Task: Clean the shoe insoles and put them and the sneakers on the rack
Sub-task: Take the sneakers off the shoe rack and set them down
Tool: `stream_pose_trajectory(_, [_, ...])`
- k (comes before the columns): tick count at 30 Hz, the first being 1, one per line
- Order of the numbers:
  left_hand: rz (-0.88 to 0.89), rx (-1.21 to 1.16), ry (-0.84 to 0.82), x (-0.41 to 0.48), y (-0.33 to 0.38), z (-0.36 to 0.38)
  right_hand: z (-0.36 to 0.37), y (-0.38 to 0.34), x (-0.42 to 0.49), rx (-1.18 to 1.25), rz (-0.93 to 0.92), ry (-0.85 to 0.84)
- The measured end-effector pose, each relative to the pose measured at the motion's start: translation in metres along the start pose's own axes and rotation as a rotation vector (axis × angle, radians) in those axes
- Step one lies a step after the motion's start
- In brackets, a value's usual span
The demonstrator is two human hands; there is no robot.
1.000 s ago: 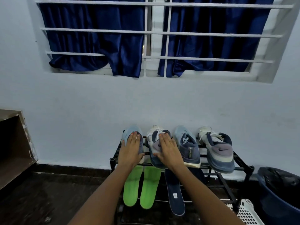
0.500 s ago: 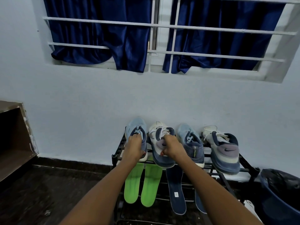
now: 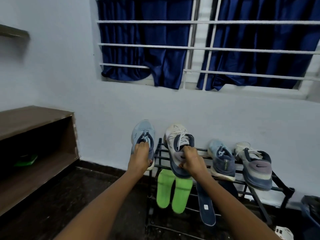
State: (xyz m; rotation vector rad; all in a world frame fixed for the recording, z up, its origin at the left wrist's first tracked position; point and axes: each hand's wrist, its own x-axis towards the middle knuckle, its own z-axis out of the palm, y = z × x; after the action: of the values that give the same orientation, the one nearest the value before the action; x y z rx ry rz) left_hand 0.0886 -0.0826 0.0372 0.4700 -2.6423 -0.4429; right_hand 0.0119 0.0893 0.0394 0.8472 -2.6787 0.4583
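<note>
**A:** Where is the light blue sneaker [image 3: 142,135]?

**B:** In the air, in the left hand [image 3: 139,159]. Its toe points up toward the wall and its heel toward the person. It hangs just past the left end of the rack [image 3: 241,183], not above the bars.

**A:** And the fingers?

**B:** The left fingers [image 3: 142,146] are curled into the collar by the laces and carry the shoe. The right hand [image 3: 192,161] grips the white sneaker [image 3: 174,135] the same way, hooked into its opening near the heel.

**A:** Which one is nearer the rack?

**B:** The right. Its sneaker tilts over the left part of the top tier. I can't tell whether the sole touches the bars.

**A:** So what does the next move turn on?

**B:** As I judge it, the blue one must travel rightward and down. Both shoes already lie front to back across the bars, so no turning is needed. The open bars lie between the rack's left end and the second blue sneaker [image 3: 221,160], which lies beside the second white sneaker [image 3: 256,170].

**A:** The insoles?

**B:** The green insoles [image 3: 163,187] and a dark blue insole [image 3: 206,207] lean on the lower tier, below both hands.
</note>
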Motion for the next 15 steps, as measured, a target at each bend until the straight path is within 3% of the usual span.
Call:
stream_pose_trajectory(10, [-0.275,0.086,0.015,-0.108,-0.132,-0.049,0.054,-0.138,-0.058,0.191,-0.129,-0.141])
stream_pose_trajectory(15, [-0.410,0.104,-0.026,-0.160,-0.204,-0.043,0.110,-0.196,-0.088,0.210,-0.178,-0.302])
